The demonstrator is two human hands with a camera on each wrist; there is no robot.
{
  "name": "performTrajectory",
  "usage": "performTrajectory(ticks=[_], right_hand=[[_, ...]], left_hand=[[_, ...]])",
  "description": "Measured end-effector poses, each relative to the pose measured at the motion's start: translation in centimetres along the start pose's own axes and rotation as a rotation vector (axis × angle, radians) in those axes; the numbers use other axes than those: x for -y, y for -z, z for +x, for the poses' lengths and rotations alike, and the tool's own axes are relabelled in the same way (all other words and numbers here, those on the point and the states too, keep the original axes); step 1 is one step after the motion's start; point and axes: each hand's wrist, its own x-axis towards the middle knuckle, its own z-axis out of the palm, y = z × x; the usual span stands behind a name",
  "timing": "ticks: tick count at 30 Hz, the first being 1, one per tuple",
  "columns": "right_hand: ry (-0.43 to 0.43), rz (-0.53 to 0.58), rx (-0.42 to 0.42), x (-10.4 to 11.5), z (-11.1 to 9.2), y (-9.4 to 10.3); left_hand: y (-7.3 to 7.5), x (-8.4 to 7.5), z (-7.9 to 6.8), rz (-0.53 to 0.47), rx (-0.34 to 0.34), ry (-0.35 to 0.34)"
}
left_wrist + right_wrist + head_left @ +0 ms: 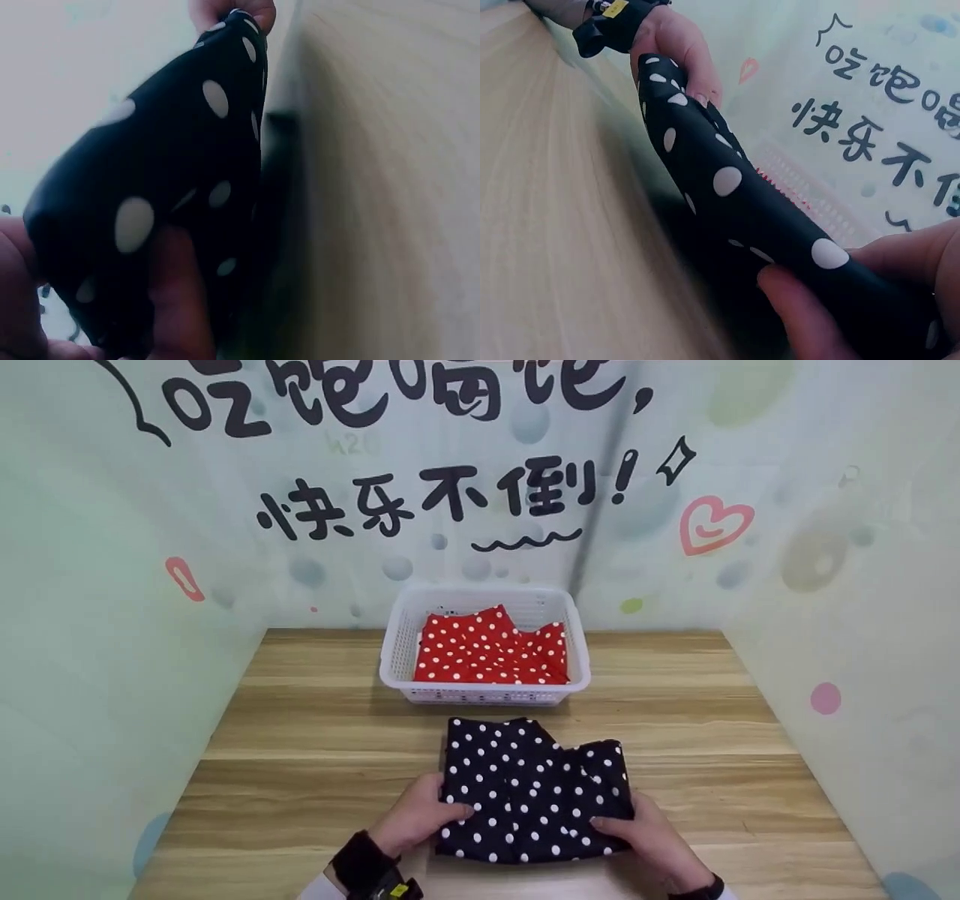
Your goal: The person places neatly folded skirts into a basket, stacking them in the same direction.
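A folded black cloth garment with white polka dots (532,791) is held up over the near part of the table, its upper edge stepping down toward the right. My left hand (421,812) grips its left edge, thumb on the top face and fingers beneath. At the opposite edge my right hand (654,836) pinches it the same way. The right wrist view shows the folded black cloth (731,180) as a thick, rounded fold between both hands. In the left wrist view, fingers (178,300) of the left hand lie against the dotted fabric.
Behind the black cloth stands a white plastic basket (487,695) against the back wall. A folded red cloth with white dots (480,652) lies in it. The wood-grain table (300,720) is enclosed by printed side walls and a back wall with black lettering.
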Motion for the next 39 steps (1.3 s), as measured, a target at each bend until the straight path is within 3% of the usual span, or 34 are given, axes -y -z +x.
performTrajectory(ticks=[6,10,14,18,23,28,35,39], right_hand=[[0.071,0.007,0.042,1.2,-1.0,-0.7],[0.077,0.036,0.046,2.1,-1.9,-0.8],[0.092,0.056,0.046,3.6,-2.6,-0.3],[0.141,0.035,0.035,5.4,-2.6,0.2],[0.166,-0.036,0.015,7.6,-0.8,0.8],[0.147,-0.055,-0.034,9.3,3.1,1.7],[0.173,0.013,-0.146,10.4,9.8,1.6],[0.202,-0.002,-0.223,11.0,12.2,1.4]], left_hand=[[1.6,-2.0,-1.9,0.057,0.071,-0.061],[2.2,-3.6,-3.1,0.036,0.108,-0.096],[2.5,-5.5,-3.8,0.032,0.097,-0.113],[2.9,-6.4,-3.2,0.031,0.049,-0.127],[3.7,-6.6,-1.0,-0.008,-0.038,-0.14],[4.4,-7.5,2.5,-0.022,-0.152,-0.146],[5.9,-9.0,8.4,0.099,-0.442,-0.225],[6.5,-9.1,10.7,0.157,-0.546,-0.252]])
